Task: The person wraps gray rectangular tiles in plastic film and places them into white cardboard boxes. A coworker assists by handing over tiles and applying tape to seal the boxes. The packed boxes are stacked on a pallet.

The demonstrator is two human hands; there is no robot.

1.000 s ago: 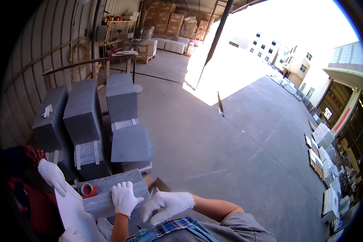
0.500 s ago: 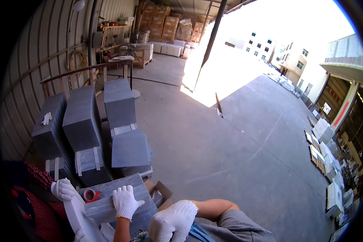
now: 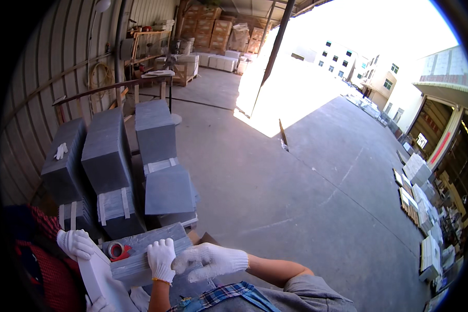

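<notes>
My left hand [image 3: 161,258], in a white knit glove, rests on a bundle of grey stone slabs [image 3: 132,269] with its fingers pointing away from me; nothing shows in its grasp. Just right of it, my gloved right hand [image 3: 211,261] is held over the work, fingers apart and no object visible in it. A roll of tape with a red dispenser [image 3: 118,251] lies on top of the bundle. At the left, a co-worker's gloved hand [image 3: 76,244] grips a long white panel [image 3: 100,278] beside the slabs; another gloved hand is at its lower end.
Beyond the bundle stand rows of dark grey slab stacks [image 3: 106,143], one with a pair of white gloves [image 3: 61,151] on it. A cardboard box [image 3: 209,239] is partly hidden behind my right hand. Concrete floor [image 3: 275,192] extends right toward more stacked materials [image 3: 430,255].
My right hand has moved up and left from near my body to beside my left hand. My left thumb no longer sticks out visibly. The co-worker's hand and panel shifted slightly left.
</notes>
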